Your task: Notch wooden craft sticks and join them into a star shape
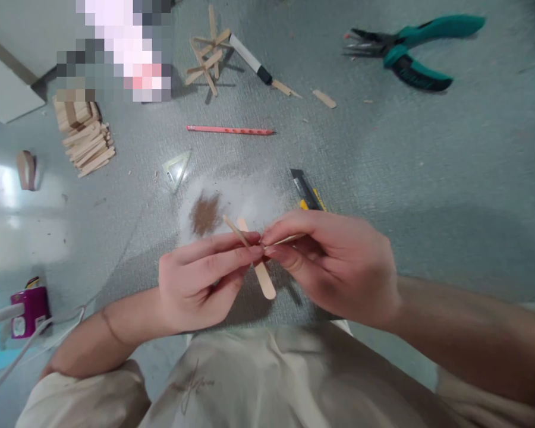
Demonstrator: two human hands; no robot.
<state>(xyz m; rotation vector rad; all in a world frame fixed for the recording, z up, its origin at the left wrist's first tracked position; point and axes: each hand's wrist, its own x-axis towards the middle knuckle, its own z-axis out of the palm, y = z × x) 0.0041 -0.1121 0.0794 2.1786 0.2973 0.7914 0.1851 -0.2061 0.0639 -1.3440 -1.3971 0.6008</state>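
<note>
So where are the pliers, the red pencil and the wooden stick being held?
pliers [399,50], head view, near the pivot.
red pencil [229,129], head view, mid-shaft.
wooden stick [266,286], head view, rounded end below the fingers.

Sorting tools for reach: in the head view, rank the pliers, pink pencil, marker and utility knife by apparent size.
1. pliers, largest.
2. pink pencil.
3. marker.
Unranked: utility knife, partly behind the right hand holding a wooden stick.
</note>
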